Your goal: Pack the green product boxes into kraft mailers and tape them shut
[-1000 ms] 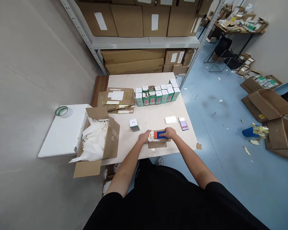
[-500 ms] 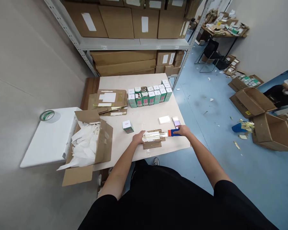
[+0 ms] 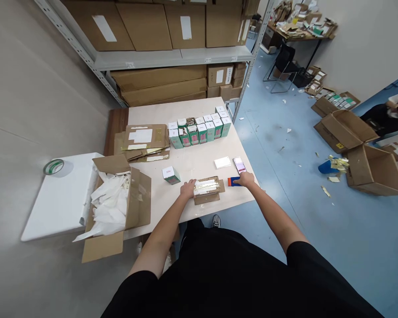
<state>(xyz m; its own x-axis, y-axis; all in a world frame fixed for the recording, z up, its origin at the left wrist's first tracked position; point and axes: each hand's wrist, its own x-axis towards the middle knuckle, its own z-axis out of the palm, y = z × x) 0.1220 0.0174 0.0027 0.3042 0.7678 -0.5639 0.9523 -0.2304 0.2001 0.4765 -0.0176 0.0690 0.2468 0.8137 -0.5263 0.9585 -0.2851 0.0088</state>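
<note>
Left hand (image 3: 187,189) touches a cardboard box (image 3: 207,198) just below centre, grip unclear; right hand (image 3: 246,179), centre-right, clasps a blue-and-orange tool (image 3: 232,181).

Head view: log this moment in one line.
left hand: touching small cardboard box | right hand: holding blue-and-orange tool, apart from box | beyond: green-and-white cartons on table
</note>
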